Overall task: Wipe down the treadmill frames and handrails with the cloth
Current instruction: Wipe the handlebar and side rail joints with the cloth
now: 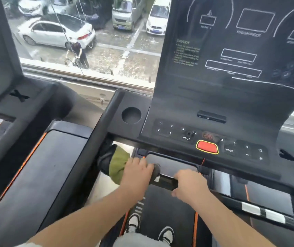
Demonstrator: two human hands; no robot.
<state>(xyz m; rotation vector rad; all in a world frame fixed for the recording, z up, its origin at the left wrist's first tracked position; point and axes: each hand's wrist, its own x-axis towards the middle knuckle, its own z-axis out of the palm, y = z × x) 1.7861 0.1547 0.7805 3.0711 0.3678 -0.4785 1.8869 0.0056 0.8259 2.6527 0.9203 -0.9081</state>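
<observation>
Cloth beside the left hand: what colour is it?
The cloth is plain olive green; the head view, the only one, shows it.

Left hand (139,169) gripping green cloth (118,166), right hand (190,184) gripping handrail (166,182)

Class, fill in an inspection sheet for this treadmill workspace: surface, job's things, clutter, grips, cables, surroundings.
Surface: black console with red stop button and round cup holder; belt below.
Job's things: green cloth bunched at the left end of the front handrail.
Clutter: nothing seen.
Grips: left hand holds the green cloth; right hand curls over the front handrail.
Cables: thin red cord hangs under the console.
Surroundings: second treadmill on the left; window onto parked cars.
</observation>
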